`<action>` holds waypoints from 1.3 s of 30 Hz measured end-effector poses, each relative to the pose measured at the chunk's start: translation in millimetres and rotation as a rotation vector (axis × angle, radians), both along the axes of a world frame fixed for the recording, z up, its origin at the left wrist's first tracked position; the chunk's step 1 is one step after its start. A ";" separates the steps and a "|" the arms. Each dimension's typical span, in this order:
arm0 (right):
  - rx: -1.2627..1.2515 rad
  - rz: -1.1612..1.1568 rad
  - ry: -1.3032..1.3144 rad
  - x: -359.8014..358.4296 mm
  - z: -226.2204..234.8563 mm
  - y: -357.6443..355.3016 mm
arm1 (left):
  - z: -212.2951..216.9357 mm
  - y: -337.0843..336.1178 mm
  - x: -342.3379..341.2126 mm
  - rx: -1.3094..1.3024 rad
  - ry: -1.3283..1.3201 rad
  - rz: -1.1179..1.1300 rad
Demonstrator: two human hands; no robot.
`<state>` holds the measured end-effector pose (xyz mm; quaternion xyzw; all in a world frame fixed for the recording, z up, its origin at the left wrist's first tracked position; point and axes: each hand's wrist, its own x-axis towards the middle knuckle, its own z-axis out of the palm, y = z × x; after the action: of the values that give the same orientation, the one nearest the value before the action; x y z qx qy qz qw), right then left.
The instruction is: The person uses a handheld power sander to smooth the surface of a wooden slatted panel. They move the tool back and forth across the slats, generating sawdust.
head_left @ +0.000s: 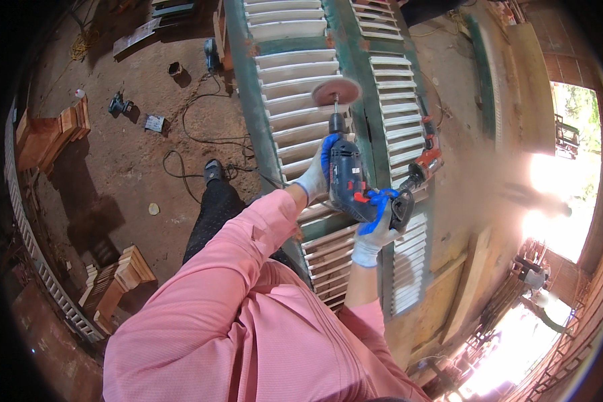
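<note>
Fingers of the left hand (318, 175), in a white glove with blue coating, are curled tight around the front body of the drill (350, 182). Fingers of the right hand (376, 228), gloved the same way, are closed around the drill's rear handle, blue fingertips wrapped over it. The drill is dark blue-grey with red marks, held above the shutter (328, 127) and pointing away from the person. A round reddish sanding disc (336, 91) sits on its tip, face down against or just above the pale slats; contact cannot be confirmed. The shutter has a green frame with worn paint and white slats, lying flat in front of the person. A second, red and black power tool (425, 161) lies on the slats just right of the drill. A black cable (201, 134) trails over the dirt floor (134, 174) to the left. Wooden blocks (50, 134) stand at far left.
</note>
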<state>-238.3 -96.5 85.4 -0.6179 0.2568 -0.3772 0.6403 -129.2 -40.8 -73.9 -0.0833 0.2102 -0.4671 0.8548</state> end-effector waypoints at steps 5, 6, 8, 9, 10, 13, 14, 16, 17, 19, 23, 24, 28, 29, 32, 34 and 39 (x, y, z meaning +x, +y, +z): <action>-0.051 0.061 0.036 -8.3 -11.0 4.4 | 30.7 29.3 -9.5 0.050 0.036 0.020; -0.050 0.054 0.051 -8.8 -13.0 5.9 | 29.4 33.3 -10.4 0.061 0.032 0.034; -0.046 0.039 0.082 -10.1 -15.6 10.7 | 26.9 40.8 -12.5 0.083 0.024 0.060; -0.029 0.060 0.081 -10.1 -14.0 14.1 | 32.9 46.3 -14.5 0.114 0.050 0.044; -0.010 0.082 0.079 -9.1 -9.3 17.8 | 46.2 53.6 -16.5 0.146 0.075 0.030; 0.028 0.117 0.080 -6.8 -0.9 23.8 | 48.1 60.3 -21.1 0.181 0.080 0.051; 0.037 0.123 0.081 -5.7 1.1 25.2 | 46.0 61.6 -22.7 0.183 0.069 0.068; 0.034 0.179 0.077 -3.6 5.8 21.6 | 49.8 67.1 -27.1 0.085 0.061 0.105; 0.032 0.206 0.075 -2.0 8.2 20.6 | 51.9 69.3 -29.0 0.035 0.056 0.122; 0.068 0.179 0.098 4.4 20.9 25.6 | 66.0 72.4 -29.9 0.080 0.047 0.133; 0.022 0.237 0.150 24.0 47.0 28.6 | 61.4 64.5 -31.8 0.114 0.081 0.207; -0.006 0.238 0.140 26.2 47.5 25.8 | 66.9 62.6 -31.6 0.101 0.087 0.216; 0.057 0.242 0.102 41.6 67.6 19.2 | 92.9 64.9 -15.3 0.100 0.061 0.204; 0.038 0.252 0.121 47.3 72.3 21.4 | 92.3 62.2 -18.0 0.102 0.070 0.231; -0.009 0.264 0.158 65.4 87.7 35.4 | 93.8 57.5 -17.2 0.130 0.094 0.273; -0.035 0.252 0.183 67.4 87.3 31.6 | 95.7 56.3 -15.6 0.170 0.123 0.240; -0.033 0.290 0.210 72.0 92.8 17.5 | 85.3 47.5 -18.5 0.114 0.090 0.252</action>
<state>-166.3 -79.0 178.2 -0.6950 0.2240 -0.2185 0.6474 -147.7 6.7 11.4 -0.0812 0.2623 -0.3392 0.8998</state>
